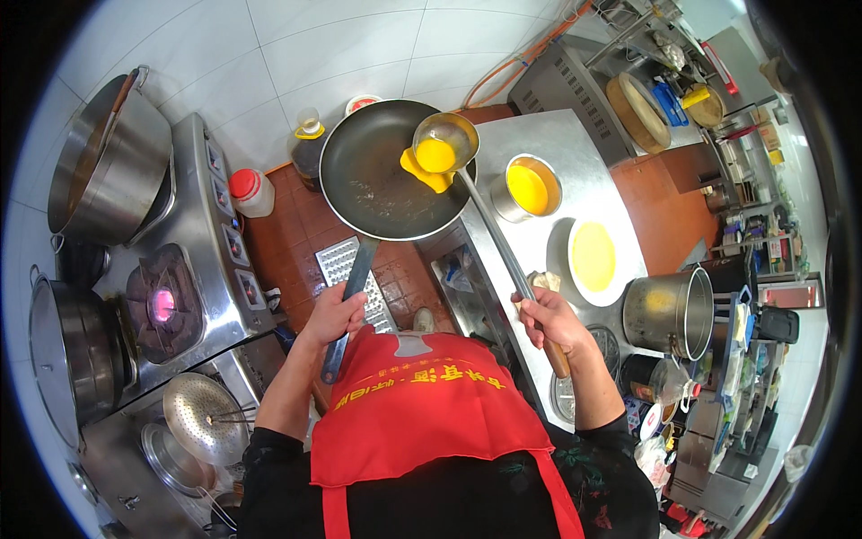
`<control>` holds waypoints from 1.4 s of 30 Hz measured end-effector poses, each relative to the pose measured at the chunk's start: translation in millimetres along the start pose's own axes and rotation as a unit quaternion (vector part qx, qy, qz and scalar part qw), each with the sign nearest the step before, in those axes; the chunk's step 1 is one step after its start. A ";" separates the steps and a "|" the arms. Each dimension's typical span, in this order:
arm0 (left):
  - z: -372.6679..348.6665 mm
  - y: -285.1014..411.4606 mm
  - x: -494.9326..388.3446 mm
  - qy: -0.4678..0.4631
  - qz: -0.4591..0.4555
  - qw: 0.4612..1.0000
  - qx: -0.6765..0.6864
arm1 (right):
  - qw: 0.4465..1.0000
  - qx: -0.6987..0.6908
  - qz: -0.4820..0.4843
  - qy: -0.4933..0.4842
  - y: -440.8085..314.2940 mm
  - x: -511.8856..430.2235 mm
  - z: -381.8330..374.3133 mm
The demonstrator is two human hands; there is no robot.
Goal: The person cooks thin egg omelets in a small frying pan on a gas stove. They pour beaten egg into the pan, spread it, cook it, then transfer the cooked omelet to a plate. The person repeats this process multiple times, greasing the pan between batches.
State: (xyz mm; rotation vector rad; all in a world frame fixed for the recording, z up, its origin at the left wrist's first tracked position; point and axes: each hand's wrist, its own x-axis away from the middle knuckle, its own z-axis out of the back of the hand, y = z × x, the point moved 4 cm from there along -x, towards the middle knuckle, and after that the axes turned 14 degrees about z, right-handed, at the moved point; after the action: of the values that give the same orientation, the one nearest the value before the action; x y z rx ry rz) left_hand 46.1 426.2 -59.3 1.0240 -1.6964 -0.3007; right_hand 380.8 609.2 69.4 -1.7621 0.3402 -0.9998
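Observation:
My left hand grips the long flat handle of a black frying pan, which is held up off the stove. In my right hand is the wooden-ended handle of a metal ladle. The ladle's bowl hangs over the pan's right side with yellow liquid, like beaten egg, in it. A patch of the same yellow liquid shows on the pan just below the bowl. Right of the pan, a steel pot of yellow liquid stands on the steel table. Nearer me sits a white plate bearing a round yellow sheet.
At left, a gas burner glows on the steel stove beside tall pots. A perforated skimmer lies lower left. A steel bucket stands at the table's right. A red-lidded jar and a dark bottle stand near the wall.

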 end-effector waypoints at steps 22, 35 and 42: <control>-6.3 8.8 5.3 0.010 0.012 1.000 0.016 | 1.000 -0.004 -0.004 -0.028 1.9 -5.4 -3.5; -7.9 9.0 25.7 0.031 0.038 0.999 0.003 | 0.999 0.011 -0.019 -0.048 18.3 -20.4 -5.5; -7.8 5.9 29.3 0.016 0.049 0.998 0.024 | 0.999 0.002 -0.018 -0.043 17.5 -20.9 -4.4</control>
State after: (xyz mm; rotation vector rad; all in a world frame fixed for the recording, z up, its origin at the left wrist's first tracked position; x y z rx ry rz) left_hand 48.7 409.9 -33.1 0.9724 -1.7248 -0.1799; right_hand 368.5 612.3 44.9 -1.8069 0.2515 -0.9467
